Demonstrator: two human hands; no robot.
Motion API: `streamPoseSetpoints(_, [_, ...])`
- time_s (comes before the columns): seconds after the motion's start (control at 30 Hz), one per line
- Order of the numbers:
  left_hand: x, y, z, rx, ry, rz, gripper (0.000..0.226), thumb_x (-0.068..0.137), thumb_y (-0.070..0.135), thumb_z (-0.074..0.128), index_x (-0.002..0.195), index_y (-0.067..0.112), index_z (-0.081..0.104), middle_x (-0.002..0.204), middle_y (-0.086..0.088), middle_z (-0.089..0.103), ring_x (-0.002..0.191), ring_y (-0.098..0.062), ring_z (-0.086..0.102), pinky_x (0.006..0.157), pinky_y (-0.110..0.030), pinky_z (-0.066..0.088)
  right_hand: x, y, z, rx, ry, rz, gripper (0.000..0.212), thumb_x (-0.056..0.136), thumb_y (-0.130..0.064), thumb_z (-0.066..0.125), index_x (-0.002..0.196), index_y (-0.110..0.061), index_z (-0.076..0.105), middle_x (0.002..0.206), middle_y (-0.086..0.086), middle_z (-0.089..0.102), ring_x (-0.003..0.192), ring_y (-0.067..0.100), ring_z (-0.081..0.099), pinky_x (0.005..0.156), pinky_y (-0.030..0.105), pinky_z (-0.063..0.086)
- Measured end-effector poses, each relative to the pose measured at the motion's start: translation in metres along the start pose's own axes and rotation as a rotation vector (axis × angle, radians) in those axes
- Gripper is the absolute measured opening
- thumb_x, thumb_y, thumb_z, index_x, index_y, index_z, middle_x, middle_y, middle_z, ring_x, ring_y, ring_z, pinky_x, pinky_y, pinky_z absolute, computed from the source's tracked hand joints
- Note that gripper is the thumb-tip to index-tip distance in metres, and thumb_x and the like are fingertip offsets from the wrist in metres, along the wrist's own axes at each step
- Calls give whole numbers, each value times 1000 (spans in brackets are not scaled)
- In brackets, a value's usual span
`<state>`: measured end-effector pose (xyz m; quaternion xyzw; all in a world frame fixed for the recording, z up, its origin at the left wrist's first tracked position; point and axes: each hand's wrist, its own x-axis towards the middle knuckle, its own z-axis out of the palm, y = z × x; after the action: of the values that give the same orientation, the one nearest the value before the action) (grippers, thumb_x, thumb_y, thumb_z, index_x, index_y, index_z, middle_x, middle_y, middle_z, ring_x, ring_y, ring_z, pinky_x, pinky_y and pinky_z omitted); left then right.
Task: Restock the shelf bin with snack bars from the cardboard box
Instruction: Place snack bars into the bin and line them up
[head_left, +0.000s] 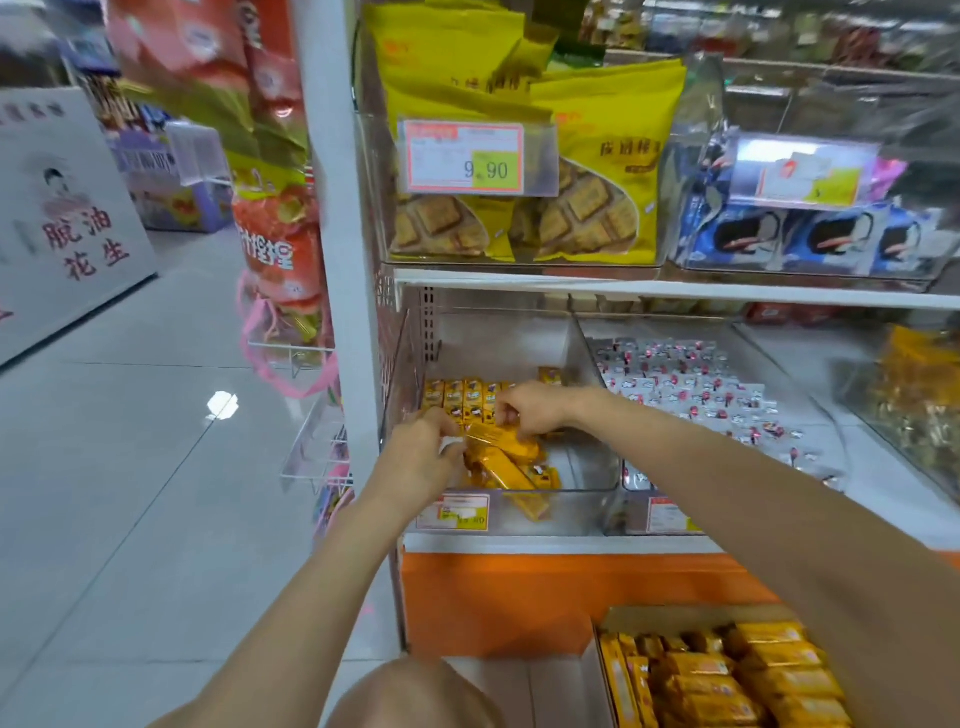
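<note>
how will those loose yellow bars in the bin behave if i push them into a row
The bars look glossy, so they would probably slide. They lie piled crosswise, so some may skew rather than line up. Each keeps a straight shape, so probably fairly stiff.

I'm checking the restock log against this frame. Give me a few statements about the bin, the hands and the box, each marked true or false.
1. Both hands, left hand and right hand, are inside the clear shelf bin. True.
2. The cardboard box is empty. False: it holds many orange snack bars.
3. Bars stand in a row at the bin's back. True.
4. The neighbouring bin to the right holds yellow biscuit bags. False: small silver-wrapped candies.
</note>
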<state>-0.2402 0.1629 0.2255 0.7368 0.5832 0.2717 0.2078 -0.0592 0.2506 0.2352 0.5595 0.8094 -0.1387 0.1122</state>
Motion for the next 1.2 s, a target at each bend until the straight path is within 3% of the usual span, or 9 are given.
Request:
streamPoseSetpoints(0.2, [10,-5,5,-40,-41,-44,18,91,15,56,107,8,59,115,-11,62,105,-26,59,88,-32,47,11,2,5,88,-60,53,38,84,-24,69,118,-11,60,103,0,56,97,17,53,73,25,43])
streamPoseSetpoints(0.27, [12,-4,7,-53,-55,-52,17,91,14,56,107,8,59,115,-11,62,105,-25,58,88,-32,47,13,3,7,90,-107,67,33,81,-31,72,107,-13,64,105,4,60,99,21,56,76,28,44])
streamPoseSetpoints(0.43, [18,-5,13,-100,-63,-100,18,92,14,56,108,6,59,113,-12,63,104,-25,60,87,-30,46,10,2,13,55,-115,40,36,72,-23,80,96,-15,56,84,-5,53,81,15,48,57,25,35])
streamPoseSetpoints(0.57, [20,-3,20,-141,-60,-127,21,91,13,58,110,5,58,114,-14,62,104,-25,59,84,-26,44,2,2,8,15,-58,0,39,72,-20,79,90,-17,45,79,-3,48,67,11,42,51,26,30])
streamPoseSetpoints(0.67, [24,-5,24,-145,-68,-162,39,88,17,64,123,7,50,124,-13,56,113,-26,54,88,-28,42,-7,3,-2,-41,19,-54,37,74,-16,75,98,-19,47,89,2,52,75,16,45,56,29,33])
streamPoseSetpoints(0.8, [29,-7,30,-184,-133,-157,64,79,26,74,132,11,41,134,-10,49,120,-27,50,96,-35,44,-19,4,-10,-125,113,-119,43,77,-23,72,115,-19,53,107,3,60,92,20,54,75,32,44])
streamPoseSetpoints(0.9, [31,-4,35,-180,-90,-160,61,80,29,72,130,11,43,129,-9,54,116,-27,53,93,-35,45,-26,6,-15,-173,167,-123,45,78,-35,71,117,-22,55,108,-1,60,98,17,50,75,30,41])
streamPoseSetpoints(1.03, [35,-1,37,-195,13,-210,54,85,26,66,130,9,40,130,-13,52,115,-30,54,95,-40,45,-21,16,-26,-147,256,22,45,81,-33,66,122,-18,57,111,4,63,103,22,54,70,25,36])
streamPoseSetpoints(1.2, [35,-3,38,-66,-136,-127,29,89,22,62,115,11,56,118,-9,59,107,-24,57,87,-33,46,6,32,-32,-5,219,231,48,83,-24,65,126,-12,49,120,9,59,101,24,55,76,26,42])
